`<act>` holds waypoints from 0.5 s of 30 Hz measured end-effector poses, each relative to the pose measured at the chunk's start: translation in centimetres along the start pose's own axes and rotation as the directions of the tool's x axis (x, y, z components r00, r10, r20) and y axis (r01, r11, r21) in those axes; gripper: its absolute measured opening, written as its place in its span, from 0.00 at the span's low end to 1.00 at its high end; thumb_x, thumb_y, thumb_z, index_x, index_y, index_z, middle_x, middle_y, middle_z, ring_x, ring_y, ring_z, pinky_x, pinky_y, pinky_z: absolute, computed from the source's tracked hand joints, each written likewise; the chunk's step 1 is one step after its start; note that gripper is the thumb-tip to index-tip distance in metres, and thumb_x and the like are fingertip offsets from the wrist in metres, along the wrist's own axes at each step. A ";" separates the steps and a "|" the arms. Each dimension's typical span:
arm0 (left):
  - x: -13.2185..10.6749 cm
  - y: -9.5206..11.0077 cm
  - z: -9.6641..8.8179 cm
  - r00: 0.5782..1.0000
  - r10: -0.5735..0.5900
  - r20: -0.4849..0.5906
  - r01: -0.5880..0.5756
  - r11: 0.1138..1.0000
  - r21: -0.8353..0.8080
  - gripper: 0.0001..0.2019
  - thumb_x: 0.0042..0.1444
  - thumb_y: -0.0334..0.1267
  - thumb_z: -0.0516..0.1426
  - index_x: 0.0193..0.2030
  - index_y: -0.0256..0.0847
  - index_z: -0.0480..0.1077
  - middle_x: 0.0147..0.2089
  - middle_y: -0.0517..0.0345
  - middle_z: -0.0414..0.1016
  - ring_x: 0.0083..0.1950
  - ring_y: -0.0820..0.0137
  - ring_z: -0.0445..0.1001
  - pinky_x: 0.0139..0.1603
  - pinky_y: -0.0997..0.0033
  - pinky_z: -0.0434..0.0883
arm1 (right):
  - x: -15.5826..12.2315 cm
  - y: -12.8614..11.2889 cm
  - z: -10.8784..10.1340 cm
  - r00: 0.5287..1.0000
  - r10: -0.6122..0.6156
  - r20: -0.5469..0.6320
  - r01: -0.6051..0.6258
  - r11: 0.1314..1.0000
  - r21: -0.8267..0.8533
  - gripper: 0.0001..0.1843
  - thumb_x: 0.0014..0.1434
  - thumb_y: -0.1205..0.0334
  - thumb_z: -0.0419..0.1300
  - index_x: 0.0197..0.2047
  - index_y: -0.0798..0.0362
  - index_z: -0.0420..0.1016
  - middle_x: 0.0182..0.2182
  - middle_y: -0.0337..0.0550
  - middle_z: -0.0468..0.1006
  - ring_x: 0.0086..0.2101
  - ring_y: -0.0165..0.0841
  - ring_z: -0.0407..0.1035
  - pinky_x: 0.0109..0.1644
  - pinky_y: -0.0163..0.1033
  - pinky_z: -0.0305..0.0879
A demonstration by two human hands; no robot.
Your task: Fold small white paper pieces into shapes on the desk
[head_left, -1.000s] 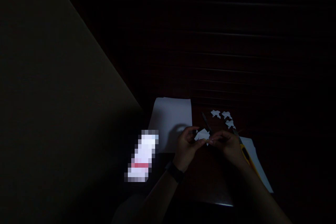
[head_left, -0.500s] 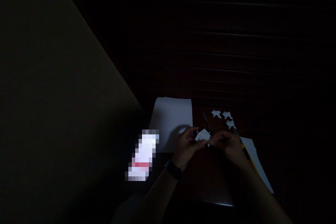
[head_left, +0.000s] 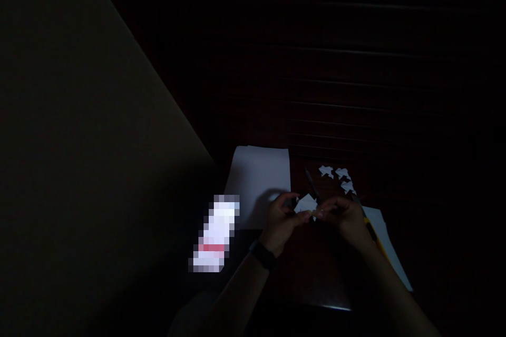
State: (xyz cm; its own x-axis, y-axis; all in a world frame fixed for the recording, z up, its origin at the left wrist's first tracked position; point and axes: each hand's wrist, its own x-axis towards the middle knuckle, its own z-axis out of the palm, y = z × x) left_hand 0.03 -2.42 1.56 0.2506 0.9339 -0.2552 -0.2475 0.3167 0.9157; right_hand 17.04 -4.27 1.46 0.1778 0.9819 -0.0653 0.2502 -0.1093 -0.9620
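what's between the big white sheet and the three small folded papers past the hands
In the head view, a thin dark tool lies between the white sheet and the small folded papers, its type unclear.

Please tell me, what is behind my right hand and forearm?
Past the right hand and forearm, part of a yellow-handled tool and part of white paper show. Whether either continues beneath cannot be seen, because the hand and arm cover that area.
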 end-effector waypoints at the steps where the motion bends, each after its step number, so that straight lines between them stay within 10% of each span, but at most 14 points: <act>1: 0.0 0.0 0.0 1.000 0.001 0.001 -0.001 1.000 0.002 0.25 0.41 0.37 0.66 0.47 0.38 0.66 0.27 0.57 0.74 0.26 0.71 0.74 0.25 0.76 0.67 | 0.0 0.0 0.0 1.000 0.000 0.003 0.000 1.000 -0.001 0.10 0.42 0.59 0.69 0.26 0.54 0.74 0.24 0.41 0.77 0.26 0.33 0.70 0.28 0.35 0.65; 15: -0.3 0.2 0.2 0.997 -0.063 -0.048 0.058 0.993 -0.106 0.26 0.39 0.37 0.67 0.47 0.36 0.66 0.29 0.54 0.76 0.27 0.69 0.75 0.27 0.73 0.70 | 0.1 0.4 0.1 0.999 0.022 -0.040 -0.019 0.995 0.093 0.12 0.40 0.58 0.70 0.26 0.54 0.74 0.23 0.41 0.77 0.24 0.33 0.70 0.26 0.35 0.65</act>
State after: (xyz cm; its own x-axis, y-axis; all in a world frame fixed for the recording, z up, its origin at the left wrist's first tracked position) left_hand 0.07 -2.71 1.88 0.2205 0.9189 -0.3272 -0.3303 0.3859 0.8614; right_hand 17.05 -4.16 1.04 0.2214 0.9722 -0.0762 0.1572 -0.1127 -0.9811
